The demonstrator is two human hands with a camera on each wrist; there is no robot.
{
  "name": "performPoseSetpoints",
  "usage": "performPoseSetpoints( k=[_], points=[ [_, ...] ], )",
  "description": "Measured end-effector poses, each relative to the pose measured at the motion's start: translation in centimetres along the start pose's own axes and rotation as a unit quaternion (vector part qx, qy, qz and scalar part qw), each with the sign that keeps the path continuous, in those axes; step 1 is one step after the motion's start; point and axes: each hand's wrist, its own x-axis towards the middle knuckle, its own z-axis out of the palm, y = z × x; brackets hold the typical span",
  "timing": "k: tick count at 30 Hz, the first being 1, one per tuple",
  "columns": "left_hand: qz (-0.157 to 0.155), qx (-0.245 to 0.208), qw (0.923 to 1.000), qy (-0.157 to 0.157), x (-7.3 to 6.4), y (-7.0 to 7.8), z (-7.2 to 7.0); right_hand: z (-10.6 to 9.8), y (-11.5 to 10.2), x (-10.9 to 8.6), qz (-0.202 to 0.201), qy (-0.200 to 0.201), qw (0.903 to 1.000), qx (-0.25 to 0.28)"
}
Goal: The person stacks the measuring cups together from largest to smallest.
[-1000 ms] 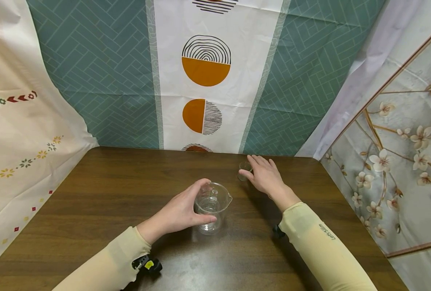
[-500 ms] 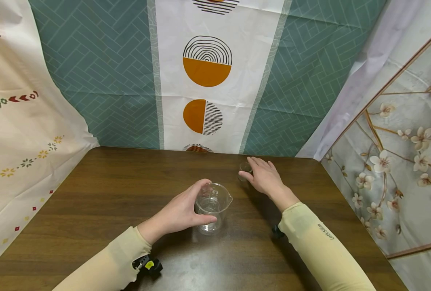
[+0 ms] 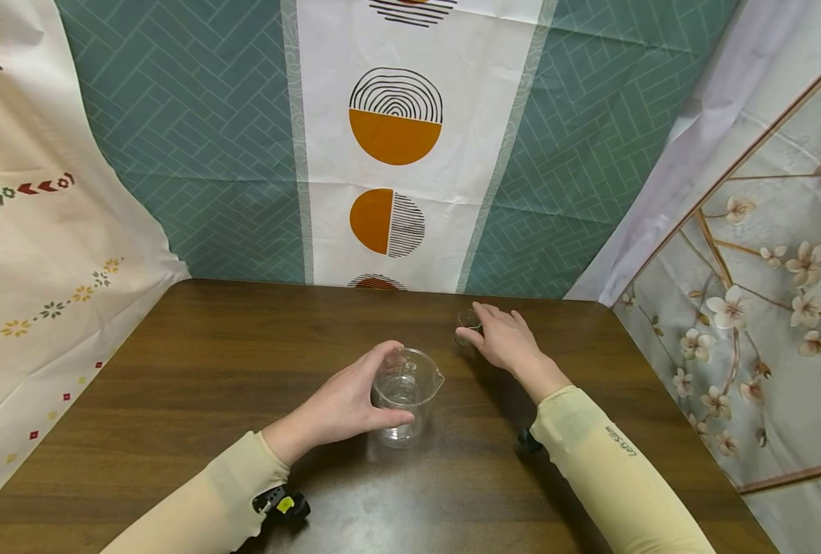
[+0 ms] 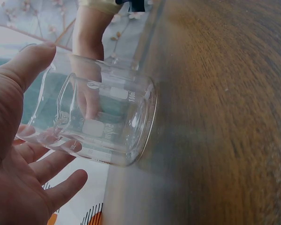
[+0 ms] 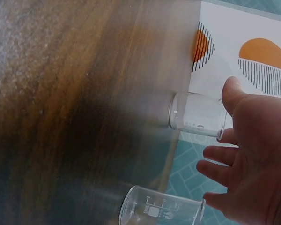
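My left hand (image 3: 341, 404) grips a large clear glass beaker (image 3: 424, 377), thumb on the near side and fingers round the far side. A smaller beaker (image 4: 96, 115) with white markings sits nested inside it. My right hand (image 3: 510, 338) reaches to the back of the table, fingers spread and relaxed. Its thumb and forefinger stand by the rim of a small glass beaker (image 5: 192, 112), which is upright on the table. Another marked beaker (image 5: 161, 208) stands near the little finger in the right wrist view; the hand hides it in the head view.
The brown wooden table (image 3: 244, 346) ends at a patterned cloth (image 3: 417, 215) hung close behind the small beakers. Cream cloth (image 3: 71, 231) hangs along the left edge and a floral one (image 3: 742, 323) along the right.
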Motion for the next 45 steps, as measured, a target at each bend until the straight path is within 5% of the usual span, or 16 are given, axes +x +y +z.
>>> performPoseSetpoints(
  k=[45],
  points=[
    [0.001, -0.001, 1.0000, -0.002, 0.03, -0.04, -0.05, 0.70, -0.43, 0.61, 0.012, 0.014, 0.9995, 0.025]
  ],
)
